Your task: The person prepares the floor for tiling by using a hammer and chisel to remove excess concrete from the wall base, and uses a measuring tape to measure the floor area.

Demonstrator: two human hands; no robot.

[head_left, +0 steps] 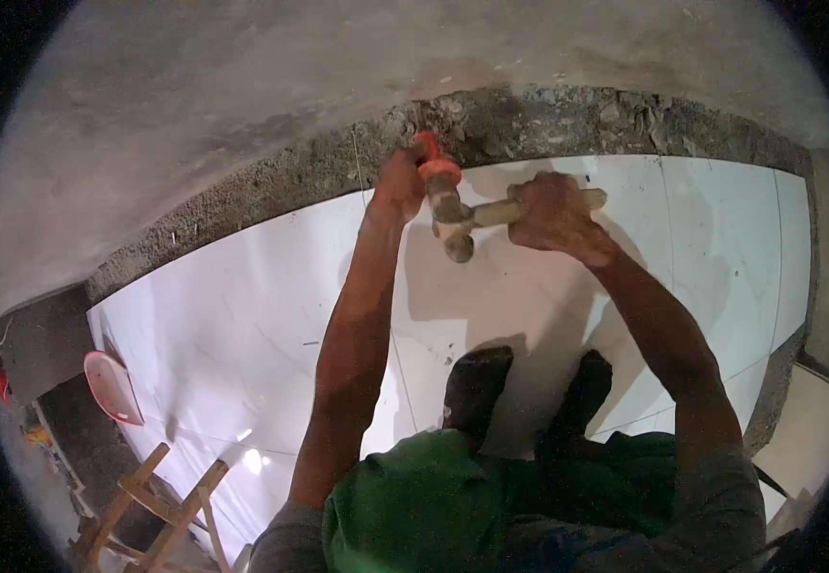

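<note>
My left hand [399, 183] is closed around a chisel with a red-orange grip and round guard [441, 172]. The chisel points up toward a band of rough, chipped concrete [529, 119] at the foot of the wall; its tip is hard to make out. In my right hand [553, 215] is the wooden handle of a hammer [455, 229]. The hammer head lies at the near end of the chisel, just below the guard. It overlaps the chisel in this view, so whether they touch I cannot tell.
Large white tiles [233, 325] cover the floor, with my dark-shod feet [477, 387] on them. A plain grey wall [290, 67] rises beyond the rough band. At lower left are a wooden stool-like frame [161, 511] and a pink-rimmed basin [114, 387]. Pale slabs [806, 425] lie at right.
</note>
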